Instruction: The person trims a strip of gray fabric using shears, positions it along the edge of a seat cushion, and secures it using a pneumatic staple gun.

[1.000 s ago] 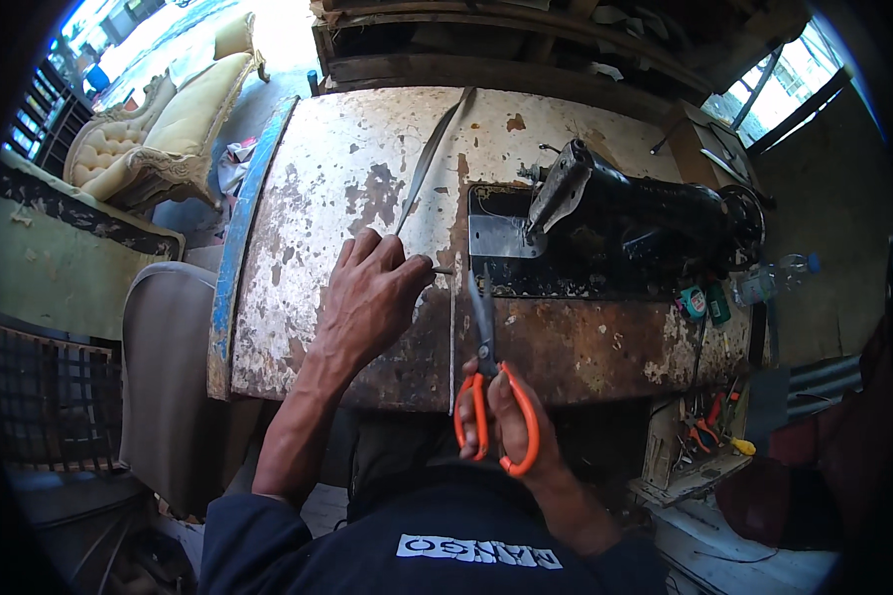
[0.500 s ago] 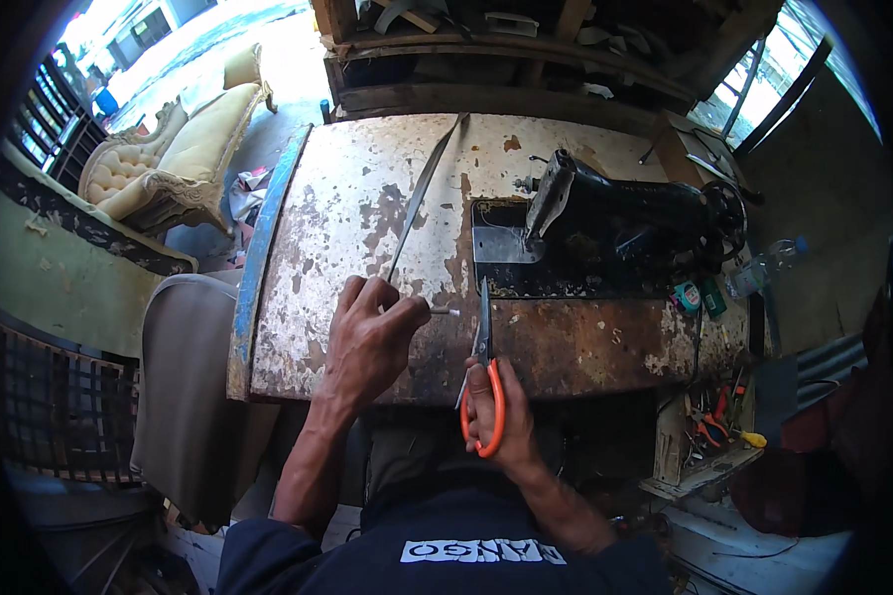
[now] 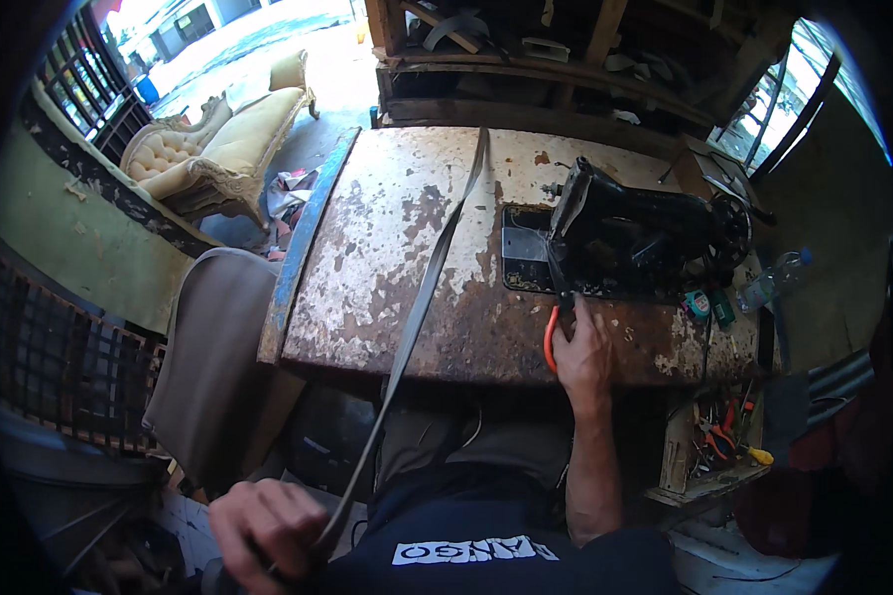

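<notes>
A long grey-brown fabric strap (image 3: 422, 302) runs from the far edge of the worn table down over its near edge. My left hand (image 3: 268, 531), low at the left beside my body, is closed around the near end of the strap, which is pulled fairly straight. At the table's near side, my right hand (image 3: 585, 352) is on a pair of scissors with an orange handle (image 3: 551, 339). Their dark blades point away from me, by the front edge of the black sewing machine (image 3: 645, 228). My fingers partly cover the handle.
The peeling wooden table (image 3: 357, 288) has a blue left edge. Right of the machine sit a clear plastic bottle (image 3: 769, 281) and a small green spool (image 3: 722, 309). An open tool drawer (image 3: 709, 446) hangs below. A grey padded panel (image 3: 218, 367) stands left, with a cream sofa (image 3: 233, 134) beyond.
My left hand has drawn back toward my body and left, bringing the strap over the table edge. My right hand has carried the scissors forward and right, up to the machine.
</notes>
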### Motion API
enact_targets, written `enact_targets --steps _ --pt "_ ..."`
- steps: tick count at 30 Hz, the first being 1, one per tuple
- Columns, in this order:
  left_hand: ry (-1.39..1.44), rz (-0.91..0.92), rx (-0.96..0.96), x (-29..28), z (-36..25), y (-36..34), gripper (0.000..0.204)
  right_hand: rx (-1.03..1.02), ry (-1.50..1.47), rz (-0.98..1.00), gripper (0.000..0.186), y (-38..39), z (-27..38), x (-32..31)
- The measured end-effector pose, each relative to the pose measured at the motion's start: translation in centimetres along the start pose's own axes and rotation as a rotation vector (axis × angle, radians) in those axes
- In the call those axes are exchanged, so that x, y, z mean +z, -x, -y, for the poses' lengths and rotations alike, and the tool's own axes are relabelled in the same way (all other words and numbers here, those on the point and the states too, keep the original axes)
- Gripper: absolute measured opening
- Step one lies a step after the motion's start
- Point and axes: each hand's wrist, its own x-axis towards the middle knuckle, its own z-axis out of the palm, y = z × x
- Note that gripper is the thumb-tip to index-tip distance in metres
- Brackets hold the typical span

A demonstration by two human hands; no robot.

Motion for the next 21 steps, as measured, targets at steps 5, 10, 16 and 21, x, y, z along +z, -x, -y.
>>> enact_targets --steps 5,10,16,21 --pt "-0.123 -0.056 0.035 5.0 -6.5 1.3 0.003 -0.705 0.220 -0.176 0.080 0.0 5.2 1.0" --pt "-0.407 -0.358 0.306 9.7 -9.8 7.5 0.011 -1.410 -0.184 0.158 0.057 4.7 14.0 7.5" --pt "-1.268 -1.520 0.661 11.4 -33.0 22.5 0.016 -1.423 -0.263 0.308 0.021 1.7 11.0 9.2" --pt "-1.478 -1.872 0.268 7.8 -31.6 21.9 0.034 -1.383 -0.244 0.362 0.017 4.7 10.6 8.8"
